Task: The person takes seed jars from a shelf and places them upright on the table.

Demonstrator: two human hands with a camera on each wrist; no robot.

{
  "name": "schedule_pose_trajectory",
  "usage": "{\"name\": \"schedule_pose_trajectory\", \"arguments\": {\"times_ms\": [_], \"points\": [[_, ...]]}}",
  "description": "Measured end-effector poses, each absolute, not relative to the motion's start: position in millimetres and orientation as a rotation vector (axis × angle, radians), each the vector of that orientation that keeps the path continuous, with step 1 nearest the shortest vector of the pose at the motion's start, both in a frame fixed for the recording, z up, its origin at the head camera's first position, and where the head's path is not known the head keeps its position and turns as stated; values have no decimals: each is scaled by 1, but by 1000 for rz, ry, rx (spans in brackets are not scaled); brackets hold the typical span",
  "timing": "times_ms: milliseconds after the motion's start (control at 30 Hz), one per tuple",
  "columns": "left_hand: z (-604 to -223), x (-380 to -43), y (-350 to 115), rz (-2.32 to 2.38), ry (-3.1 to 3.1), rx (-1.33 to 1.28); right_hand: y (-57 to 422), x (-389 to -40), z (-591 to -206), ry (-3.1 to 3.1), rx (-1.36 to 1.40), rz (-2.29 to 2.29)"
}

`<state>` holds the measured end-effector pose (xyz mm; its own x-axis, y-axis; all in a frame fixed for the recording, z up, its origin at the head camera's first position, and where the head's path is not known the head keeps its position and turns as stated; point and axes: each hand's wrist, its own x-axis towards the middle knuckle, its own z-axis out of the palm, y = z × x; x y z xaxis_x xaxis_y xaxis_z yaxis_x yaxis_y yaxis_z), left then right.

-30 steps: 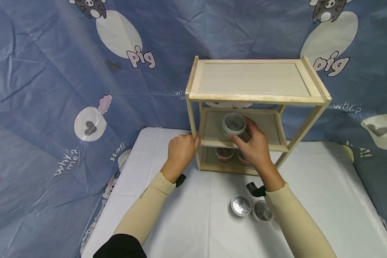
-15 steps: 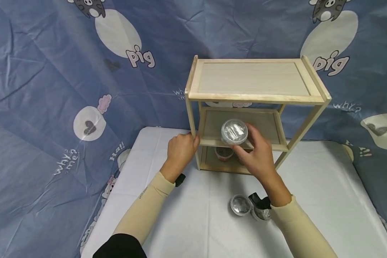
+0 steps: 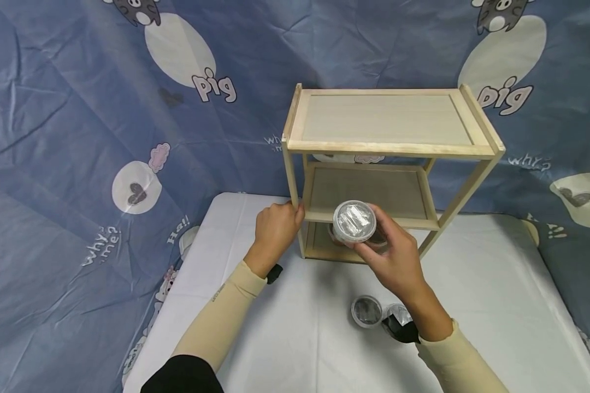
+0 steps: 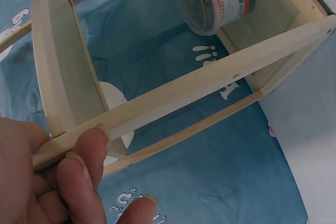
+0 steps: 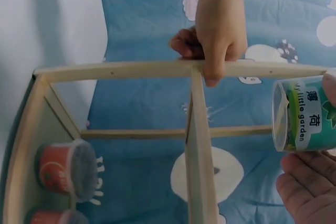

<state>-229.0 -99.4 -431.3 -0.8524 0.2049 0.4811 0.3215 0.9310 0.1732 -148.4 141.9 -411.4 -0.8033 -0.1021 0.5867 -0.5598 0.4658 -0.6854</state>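
My right hand [image 3: 395, 254] grips a clear-lidded tub [image 3: 355, 221] by its side, in front of the wooden shelf's [image 3: 383, 120] middle board. Its green label reads "My little garden" in the right wrist view, where thumb and fingers flank the tub [image 5: 304, 114]. My left hand [image 3: 277, 229] holds the shelf's left front post, near the middle board; in the left wrist view its fingers [image 4: 92, 156] curl round the wood. A red-labelled tub [image 5: 58, 169] stands on the bottom board with a second red tub [image 5: 52, 217] beside it. The held tub mostly hides them in the head view.
Two lidded tubs stand on the white tabletop in front of the shelf: one at left [image 3: 366, 311], and another [image 3: 398, 314] partly covered by the right wrist's black camera mount [image 3: 400, 329]. Blue printed cloth [image 3: 255, 49] hangs behind the shelf.
My right hand has drawn the tub down and toward me from the middle board, tipping its lid to face the head camera. The left hand stays on the post.
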Motion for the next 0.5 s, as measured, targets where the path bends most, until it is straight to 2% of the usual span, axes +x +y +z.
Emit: {"name": "schedule_pose_trajectory", "arguments": {"times_ms": [500], "points": [[-433,-229,-100,-350,-2614,-380,141,-123,-439,-2294,566,1413]]}}
